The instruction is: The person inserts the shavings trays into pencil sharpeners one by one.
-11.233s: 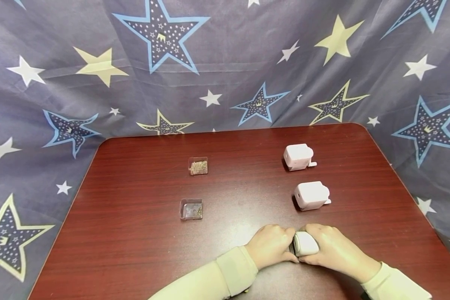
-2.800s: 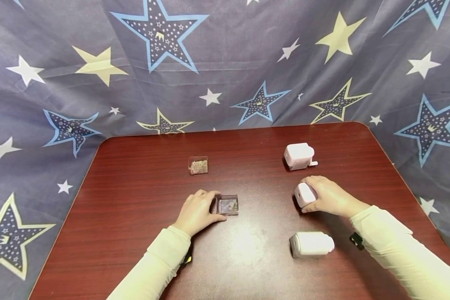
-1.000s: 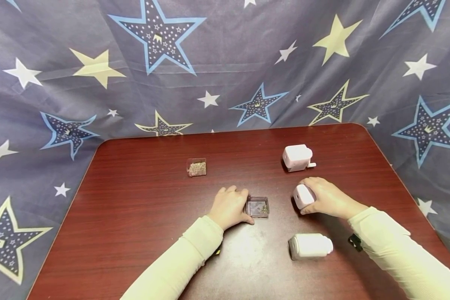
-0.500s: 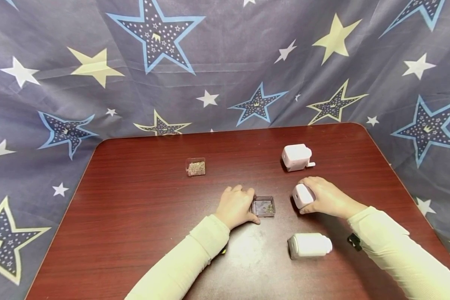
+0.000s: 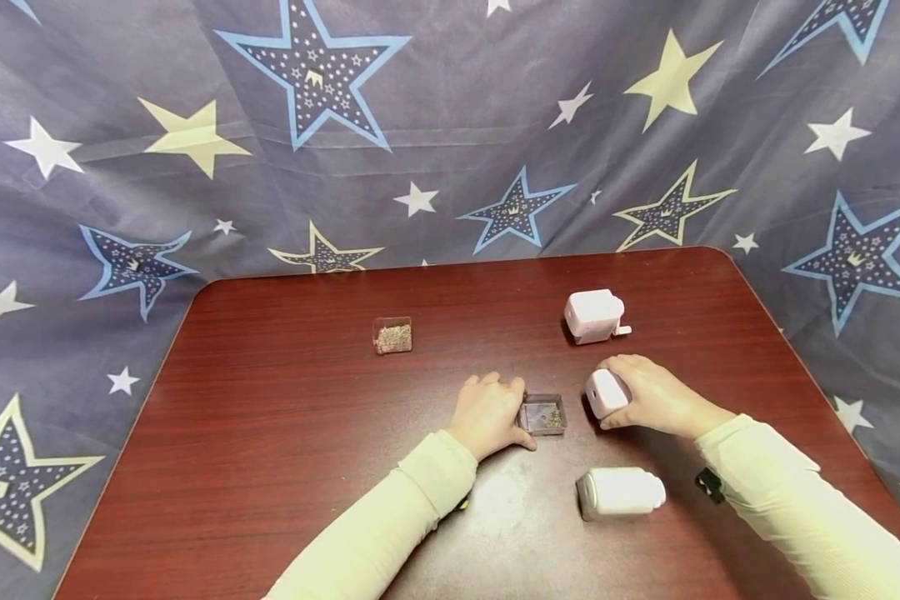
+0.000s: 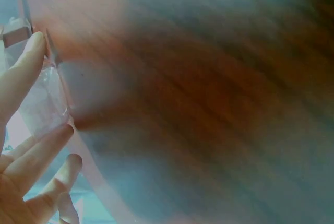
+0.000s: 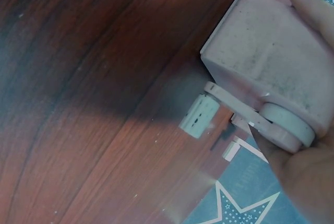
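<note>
My left hand (image 5: 490,417) holds a small clear plastic tray (image 5: 543,415) between thumb and fingers. A few shavings (image 5: 555,417) lie at the tray's right end. In the left wrist view, the thumb and fingertips (image 6: 65,131) press on opposite sides of the tray. My right hand (image 5: 652,398) grips a pale pink crank pencil sharpener (image 5: 606,394), just right of the tray. Its crank handle (image 7: 201,115) shows in the right wrist view, beside the heel of the hand. A narrow gap of table separates tray and sharpener.
Another pink pencil sharpener (image 5: 594,317) stands farther back, its crank to the right. A white sharpener (image 5: 621,492) lies nearer the front. A second clear tray (image 5: 393,335), heaped with shavings, sits back left on the red-brown table (image 5: 270,433). A starry cloth (image 5: 457,125) hangs behind.
Both hands have left the white sharpener they held earlier. The right hand has taken hold of the middle pink sharpener; the left has slid the clear tray rightward, close to it.
</note>
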Motion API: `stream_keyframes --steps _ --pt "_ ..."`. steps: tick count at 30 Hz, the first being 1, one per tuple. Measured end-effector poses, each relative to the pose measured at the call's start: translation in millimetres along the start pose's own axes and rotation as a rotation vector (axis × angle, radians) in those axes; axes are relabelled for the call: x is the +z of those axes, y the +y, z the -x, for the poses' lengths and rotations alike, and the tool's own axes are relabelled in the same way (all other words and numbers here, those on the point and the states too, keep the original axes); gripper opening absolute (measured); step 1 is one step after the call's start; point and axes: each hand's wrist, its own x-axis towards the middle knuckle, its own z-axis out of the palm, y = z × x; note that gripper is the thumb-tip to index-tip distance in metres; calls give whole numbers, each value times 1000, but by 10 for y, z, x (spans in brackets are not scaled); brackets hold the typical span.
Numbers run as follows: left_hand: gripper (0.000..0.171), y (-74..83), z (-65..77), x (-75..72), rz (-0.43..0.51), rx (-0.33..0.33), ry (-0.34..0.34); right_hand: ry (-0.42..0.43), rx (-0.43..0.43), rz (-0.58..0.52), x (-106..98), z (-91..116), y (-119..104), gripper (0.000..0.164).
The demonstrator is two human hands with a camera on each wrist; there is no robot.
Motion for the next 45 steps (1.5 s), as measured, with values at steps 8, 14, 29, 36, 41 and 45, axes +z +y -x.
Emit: stream_keyframes --steps 8,14,29,36,41,45 --pt "70 76 -42 -11 -12 -13 -17 2 -5 0 10 -1 -5 62" --pt "71 145 -100 -10 -41 -11 -12 13 -15 2 6 5 -4 61" --pt "73 286 -231 13 -54 0 -14 23 -17 -10 -3 20 -3 63" --pt "76 318 -292 43 -54 -14 -32 21 -14 -14 2 12 -7 64" --pt "75 342 -326 60 -59 -14 -23 21 -10 -11 5 10 -6 64" --pt "75 370 -349 72 -69 -12 -11 18 -8 -10 10 11 -4 65"
